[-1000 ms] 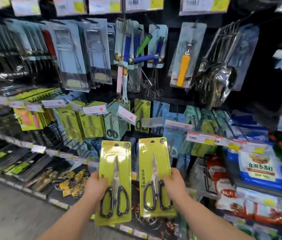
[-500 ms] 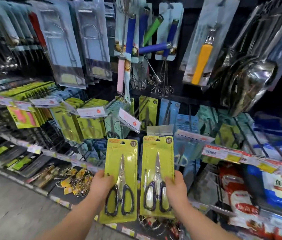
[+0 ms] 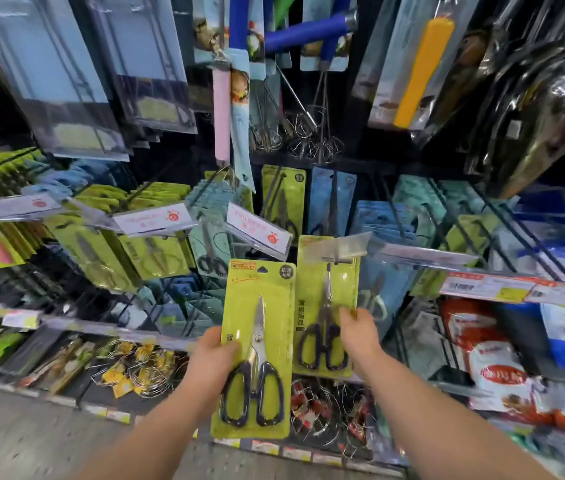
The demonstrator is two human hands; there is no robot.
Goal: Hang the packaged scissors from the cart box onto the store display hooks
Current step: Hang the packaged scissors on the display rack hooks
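Note:
Two yellow-green carded packs of black-handled scissors are held up before the display. My left hand [image 3: 210, 358] grips the left scissors pack [image 3: 256, 327] by its lower left edge. My right hand [image 3: 360, 332] pinches the right scissors pack [image 3: 326, 296] at its right edge. That pack's top sits at the tip of a display hook [image 3: 334, 261], just under a clear label holder [image 3: 343, 245]. More yellow-green scissors packs [image 3: 282, 195] hang further back on the hooks.
Price tags [image 3: 258, 230] stick out on hook ends left of the packs. Whisks [image 3: 308, 133] and packaged utensils hang above. Blue and teal packs [image 3: 381, 220] fill hooks to the right. Bagged goods [image 3: 495, 368] lie low right. The floor [image 3: 31, 427] is at lower left.
I have moved closer to the display. My right hand raised its pack up and forward to the hook tip. My left hand kept its pack lower.

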